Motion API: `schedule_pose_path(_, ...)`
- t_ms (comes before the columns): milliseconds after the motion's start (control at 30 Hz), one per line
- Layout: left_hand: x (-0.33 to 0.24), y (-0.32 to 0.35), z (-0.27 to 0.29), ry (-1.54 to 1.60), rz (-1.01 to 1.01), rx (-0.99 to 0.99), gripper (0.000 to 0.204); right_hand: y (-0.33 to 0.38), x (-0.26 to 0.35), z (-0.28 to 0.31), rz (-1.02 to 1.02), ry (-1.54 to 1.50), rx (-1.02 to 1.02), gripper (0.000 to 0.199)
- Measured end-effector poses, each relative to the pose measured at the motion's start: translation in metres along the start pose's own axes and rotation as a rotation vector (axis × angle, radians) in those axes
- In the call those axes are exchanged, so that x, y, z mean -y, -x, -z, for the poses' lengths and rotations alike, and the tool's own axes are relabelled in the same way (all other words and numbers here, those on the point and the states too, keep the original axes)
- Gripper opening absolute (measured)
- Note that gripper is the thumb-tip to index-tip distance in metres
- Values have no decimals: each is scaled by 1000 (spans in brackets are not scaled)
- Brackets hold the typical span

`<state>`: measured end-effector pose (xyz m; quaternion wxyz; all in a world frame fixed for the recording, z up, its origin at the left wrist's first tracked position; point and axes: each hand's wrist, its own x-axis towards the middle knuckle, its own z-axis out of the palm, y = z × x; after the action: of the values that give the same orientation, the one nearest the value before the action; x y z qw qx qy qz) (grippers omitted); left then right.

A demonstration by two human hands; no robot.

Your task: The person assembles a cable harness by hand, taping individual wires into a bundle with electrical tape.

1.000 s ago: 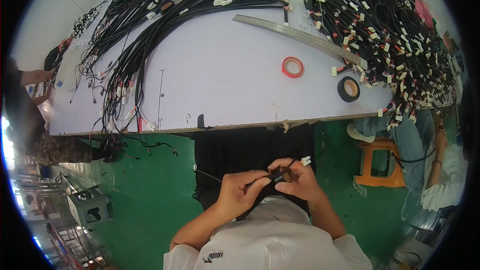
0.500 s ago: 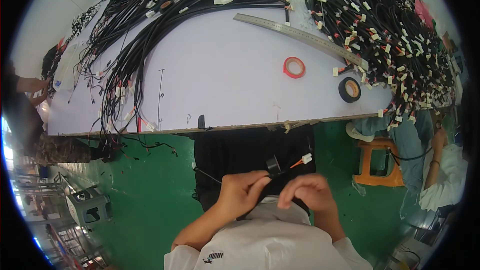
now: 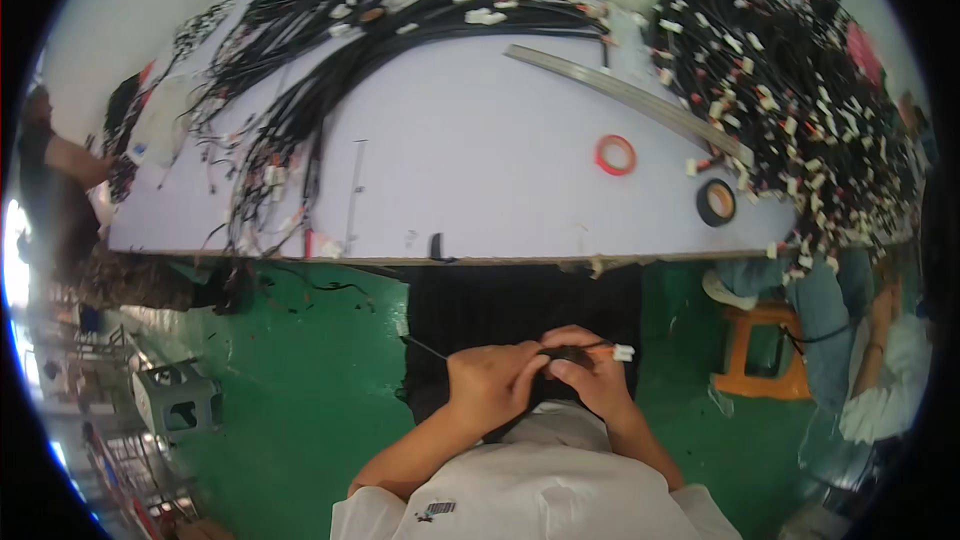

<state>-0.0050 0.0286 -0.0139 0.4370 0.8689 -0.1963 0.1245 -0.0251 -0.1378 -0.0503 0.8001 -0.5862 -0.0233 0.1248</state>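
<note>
Above my lap, my left hand (image 3: 492, 380) pinches a thin black cable, whose loose end (image 3: 425, 346) sticks out to the left of that hand. My right hand (image 3: 592, 378) is closed close beside it, thumb and fingers around a small roll of black tape (image 3: 568, 353) at the cable; the roll is partly hidden and blurred. Past my right fingers, the cable's white connector (image 3: 624, 352) pokes out with short orange wires.
Ahead stands a white table (image 3: 470, 160) bearing black cable bundles (image 3: 350, 75), a big heap of connectored cables (image 3: 790, 110), a steel ruler (image 3: 630, 100), red tape (image 3: 615, 155) and black tape (image 3: 716, 202). Stools, orange (image 3: 765, 350) and grey (image 3: 178, 400), flank me; people sit on both sides.
My right hand, apart from the cable before, has come in and closed on the tape roll beside my left hand. The view has shifted slightly, moving the table's things rightward.
</note>
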Motion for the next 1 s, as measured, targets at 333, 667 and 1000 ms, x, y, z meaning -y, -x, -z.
schedule_pose_path(333, 22, 19, -9, 12, 47, -103, 11, 0, 8, -24, -304, -242, -177, 13)
schedule_pose_path(667, 59, 37, 13, 185, 445, -78, 23, -2, 90, -26, 193, 349, 170, 15)
schedule_pose_path(1000, 30, 41, 34, 881, 331, 322, 34, -155, 112, -21, 895, 1523, -170, 7)
